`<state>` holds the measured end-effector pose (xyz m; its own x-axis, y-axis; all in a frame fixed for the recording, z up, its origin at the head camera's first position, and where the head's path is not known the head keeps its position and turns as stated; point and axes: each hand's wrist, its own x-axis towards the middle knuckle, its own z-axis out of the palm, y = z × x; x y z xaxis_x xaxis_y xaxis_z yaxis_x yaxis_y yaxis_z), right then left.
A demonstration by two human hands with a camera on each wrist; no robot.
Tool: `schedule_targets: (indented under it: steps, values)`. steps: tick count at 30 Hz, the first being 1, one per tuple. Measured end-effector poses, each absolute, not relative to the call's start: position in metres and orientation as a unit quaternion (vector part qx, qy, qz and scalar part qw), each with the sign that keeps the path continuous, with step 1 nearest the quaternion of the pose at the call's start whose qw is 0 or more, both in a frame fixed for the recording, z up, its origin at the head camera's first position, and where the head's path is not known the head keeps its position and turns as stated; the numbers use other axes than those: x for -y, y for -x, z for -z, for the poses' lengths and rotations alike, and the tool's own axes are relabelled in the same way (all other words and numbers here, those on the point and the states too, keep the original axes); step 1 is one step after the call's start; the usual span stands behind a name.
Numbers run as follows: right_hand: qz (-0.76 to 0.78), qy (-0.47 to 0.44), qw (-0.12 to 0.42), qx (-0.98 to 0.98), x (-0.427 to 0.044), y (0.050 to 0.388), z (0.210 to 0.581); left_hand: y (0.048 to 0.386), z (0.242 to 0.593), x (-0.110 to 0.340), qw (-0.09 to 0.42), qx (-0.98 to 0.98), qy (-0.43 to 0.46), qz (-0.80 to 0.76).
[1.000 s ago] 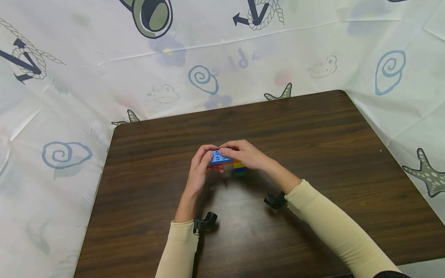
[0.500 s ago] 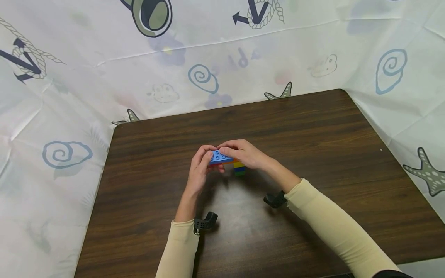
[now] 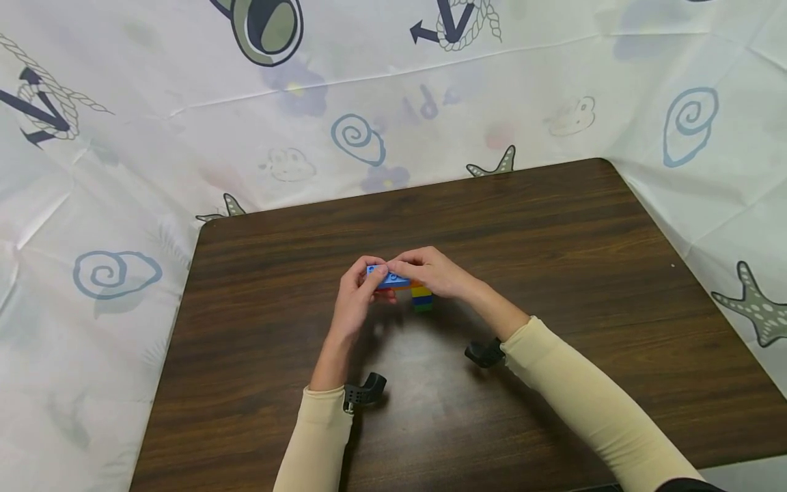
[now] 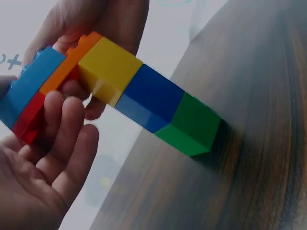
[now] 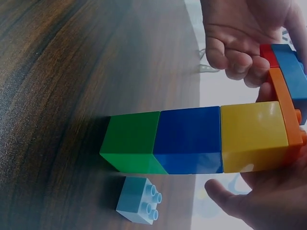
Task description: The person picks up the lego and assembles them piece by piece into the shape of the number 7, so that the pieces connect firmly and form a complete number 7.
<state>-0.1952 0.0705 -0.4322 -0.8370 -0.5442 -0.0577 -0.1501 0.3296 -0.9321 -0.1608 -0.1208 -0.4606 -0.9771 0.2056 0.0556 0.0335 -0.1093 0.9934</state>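
A stack of toy building bricks stands on the table: green (image 4: 194,124) at the bottom, then dark blue (image 4: 148,98) and yellow (image 4: 110,67). Across its top lies a thin orange brick (image 4: 72,62) that juts out to the left. A lighter blue brick (image 3: 401,281) tops the jutting part, with a red brick (image 4: 28,117) beneath its outer end. My left hand (image 3: 353,297) pinches this outer end, thumb on the blue brick and fingers underneath. My right hand (image 3: 444,275) grips the stack's top around the orange and blue bricks; some of its fingers are hidden.
A loose pale blue brick (image 5: 134,200) lies on the table beside the green brick, seen only in the right wrist view. The dark wooden table (image 3: 277,410) meets a white printed cloth (image 3: 424,102) at its back and sides.
My left thumb has slid to the right over the top of the blue brick and covers more of its studs. The right hand and the stack stay nearly where they were.
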Motion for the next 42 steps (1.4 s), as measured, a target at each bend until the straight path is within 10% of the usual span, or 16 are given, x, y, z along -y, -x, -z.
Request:
schedule_targets:
  steps: [24, 42]
  values:
    - [0.559, 0.235, 0.18, -0.774, -0.069, 0.195, 0.434, 0.15, 0.459, 0.106, -0.004, -0.634, -0.084, -0.769]
    - [0.552, 0.241, 0.163, -0.781, -0.072, 0.196, 0.444, 0.151, 0.458, 0.105, 0.05, -0.676, -0.069, -0.732]
